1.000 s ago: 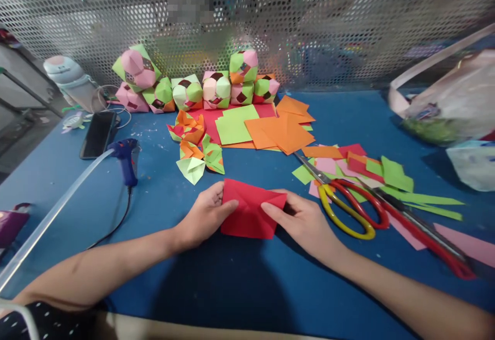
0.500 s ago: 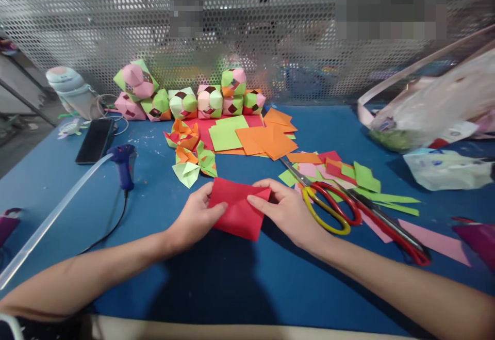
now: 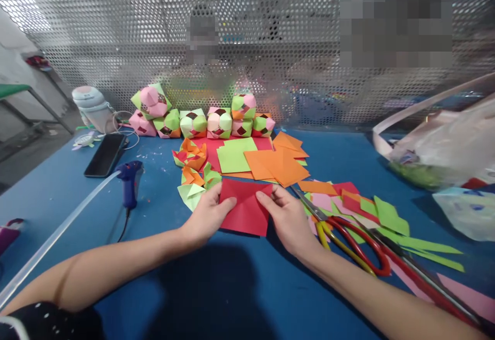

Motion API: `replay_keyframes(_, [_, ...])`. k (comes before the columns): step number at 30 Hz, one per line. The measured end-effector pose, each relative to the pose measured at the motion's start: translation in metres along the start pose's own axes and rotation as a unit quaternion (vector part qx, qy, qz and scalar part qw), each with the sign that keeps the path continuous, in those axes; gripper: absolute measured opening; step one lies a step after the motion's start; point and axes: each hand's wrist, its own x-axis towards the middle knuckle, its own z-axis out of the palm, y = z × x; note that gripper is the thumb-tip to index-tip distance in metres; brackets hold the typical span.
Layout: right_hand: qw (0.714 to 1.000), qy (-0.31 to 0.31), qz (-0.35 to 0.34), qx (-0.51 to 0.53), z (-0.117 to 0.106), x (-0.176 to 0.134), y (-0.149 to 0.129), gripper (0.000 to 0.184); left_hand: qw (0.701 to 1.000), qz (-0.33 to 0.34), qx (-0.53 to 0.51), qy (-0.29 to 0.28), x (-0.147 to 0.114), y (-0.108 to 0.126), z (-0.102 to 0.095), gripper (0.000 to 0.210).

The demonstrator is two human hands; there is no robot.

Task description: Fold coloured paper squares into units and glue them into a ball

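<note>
A red square of paper [image 3: 246,211] with faint creases is held up between my two hands, above the blue table. My left hand [image 3: 207,213] pinches its left edge, thumb on the front face and fingers behind. At the upper right corner, my right hand [image 3: 288,216] grips it the same way, its fingers partly hidden behind the sheet. Just beyond my left hand lie folded paper pieces, an orange-and-red one [image 3: 190,154] and a pale green one [image 3: 190,194]. Scissors with red and yellow handles [image 3: 344,237] lie right of my right hand.
Folded paper balls [image 3: 219,122] line the back by a perforated metal panel [image 3: 301,56]. Before them are orange sheets [image 3: 276,165] and green sheets [image 3: 234,155]. Paper scraps [image 3: 390,215] lie right. A blue glue gun [image 3: 130,182], phone [image 3: 104,155] and bottle [image 3: 95,108] stand left; a plastic bag [image 3: 448,139] sits right.
The view has shifted, so the table things sit lower in the picture. The red paper has turned from tilted to nearly square-on; both hands still hold it, the right thumb nearer its corner.
</note>
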Motion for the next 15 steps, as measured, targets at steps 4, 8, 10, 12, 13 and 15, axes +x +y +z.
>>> replay_keyframes(4, [1.000, 0.011, 0.001, -0.027, -0.003, 0.000, 0.007, 0.022, 1.000, -0.017, -0.006, 0.025, 0.006, -0.010, -0.002, 0.019])
replay_keyframes(8, [0.999, 0.019, -0.012, -0.043, -0.003, 0.000, 0.011, 0.020, 0.999, -0.021, -0.024, 0.036, 0.009, -0.017, -0.004, 0.014])
replay_keyframes(10, [0.999, 0.022, -0.016, -0.037, -0.003, 0.000, 0.013, 0.021, 0.998, -0.031, -0.027, 0.038, 0.008, -0.018, -0.003, 0.015])
replay_keyframes(12, [0.999, 0.022, -0.015, -0.025, -0.003, 0.000, 0.015, 0.023, 0.999, -0.031, -0.023, 0.033, 0.006, -0.019, -0.003, 0.017])
replay_keyframes(13, [1.000, 0.020, -0.013, -0.020, -0.003, 0.000, 0.016, 0.022, 0.999, -0.022, -0.020, 0.030, 0.005, -0.019, -0.003, 0.018])
replay_keyframes(15, [1.000, 0.012, -0.007, -0.014, -0.003, -0.002, 0.016, 0.021, 1.000, 0.007, -0.008, 0.027, 0.002, -0.019, -0.003, 0.020])
